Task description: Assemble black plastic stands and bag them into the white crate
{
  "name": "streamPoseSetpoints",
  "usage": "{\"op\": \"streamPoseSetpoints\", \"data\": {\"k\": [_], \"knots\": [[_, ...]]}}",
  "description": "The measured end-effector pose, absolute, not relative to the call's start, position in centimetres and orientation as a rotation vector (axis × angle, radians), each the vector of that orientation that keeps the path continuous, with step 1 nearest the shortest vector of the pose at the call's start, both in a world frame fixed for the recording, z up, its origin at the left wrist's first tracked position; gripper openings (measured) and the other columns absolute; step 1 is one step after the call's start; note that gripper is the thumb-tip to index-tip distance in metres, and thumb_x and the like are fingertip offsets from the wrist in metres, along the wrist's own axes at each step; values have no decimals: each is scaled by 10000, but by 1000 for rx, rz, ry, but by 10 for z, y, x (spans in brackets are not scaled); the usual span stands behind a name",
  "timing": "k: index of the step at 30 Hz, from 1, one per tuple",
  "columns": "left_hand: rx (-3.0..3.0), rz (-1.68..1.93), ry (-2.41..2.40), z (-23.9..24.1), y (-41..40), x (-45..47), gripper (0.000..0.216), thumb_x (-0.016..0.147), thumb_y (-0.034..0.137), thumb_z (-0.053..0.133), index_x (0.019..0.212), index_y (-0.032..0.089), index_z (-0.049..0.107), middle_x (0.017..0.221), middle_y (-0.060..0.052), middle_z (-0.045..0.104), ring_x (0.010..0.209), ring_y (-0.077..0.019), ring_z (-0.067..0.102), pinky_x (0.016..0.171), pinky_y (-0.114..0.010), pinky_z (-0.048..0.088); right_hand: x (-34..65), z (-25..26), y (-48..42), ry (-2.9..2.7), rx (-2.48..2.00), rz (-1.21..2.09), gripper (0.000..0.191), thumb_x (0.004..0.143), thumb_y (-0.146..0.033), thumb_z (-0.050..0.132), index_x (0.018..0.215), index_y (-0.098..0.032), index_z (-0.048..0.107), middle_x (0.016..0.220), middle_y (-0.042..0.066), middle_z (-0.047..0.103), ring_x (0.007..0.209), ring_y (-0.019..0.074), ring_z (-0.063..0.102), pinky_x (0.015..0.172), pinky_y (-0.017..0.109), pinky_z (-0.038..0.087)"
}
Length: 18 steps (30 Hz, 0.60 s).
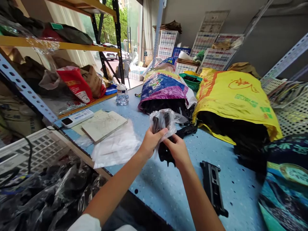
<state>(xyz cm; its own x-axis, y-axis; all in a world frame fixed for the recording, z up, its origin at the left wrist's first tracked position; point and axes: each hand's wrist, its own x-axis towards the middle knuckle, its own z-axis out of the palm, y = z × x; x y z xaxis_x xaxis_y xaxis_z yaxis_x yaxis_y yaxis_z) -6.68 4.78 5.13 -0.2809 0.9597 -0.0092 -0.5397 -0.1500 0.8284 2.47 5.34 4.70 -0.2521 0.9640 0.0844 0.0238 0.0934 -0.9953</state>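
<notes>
My left hand [151,141] is closed on a clear plastic bag [166,120] with dark pieces inside, held over the blue table [168,189]. My right hand [177,149] is closed on a black plastic part [166,155] just under the bag's mouth. The two hands touch at the bag. A second black plastic part [213,186] lies flat on the table to the right of my right forearm.
A purple woven sack [163,88] and a yellow sack [235,99] lie open behind the hands, black parts spilling out. Flat clear bags [115,147], a board [103,125], a water bottle [122,94] sit left. Shelving [29,93] stands left; black bags [48,199] lie below.
</notes>
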Motion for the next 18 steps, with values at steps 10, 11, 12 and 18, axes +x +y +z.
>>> {"op": "streamPoseSetpoints", "data": {"k": [10,11,12,18], "knots": [[469,1708,848,34,40,-63,373,538,247,699,860,146,539,669,21,592,560,-87,537,594,-219,424,57,4,4,-1287,-1200,1316,357,672,-448,568,877,-161,508,577,-16,558,451,141,521,471,285,433],[434,1691,849,30,36,-59,400,544,266,699,888,156,528,683,18,594,580,-95,544,612,-226,426,57,-2,0,-1273,-1202,1267,361,675,-440,574,899,-167,501,586,-15,565,473,146,531,493,289,436],[402,1676,845,25,31,-56,424,550,287,698,914,166,516,701,15,594,602,-101,550,630,-230,427,56,-7,-3,-1276,-1209,1218,373,671,-428,586,927,-172,493,602,-10,578,512,157,550,521,294,441],[487,1678,780,20,6,-49,465,608,358,655,1002,225,447,921,-6,568,815,-128,551,731,-225,417,44,-14,-18,-1172,-1183,1124,367,706,-415,557,976,-187,459,754,18,617,648,181,596,644,330,460]]}}
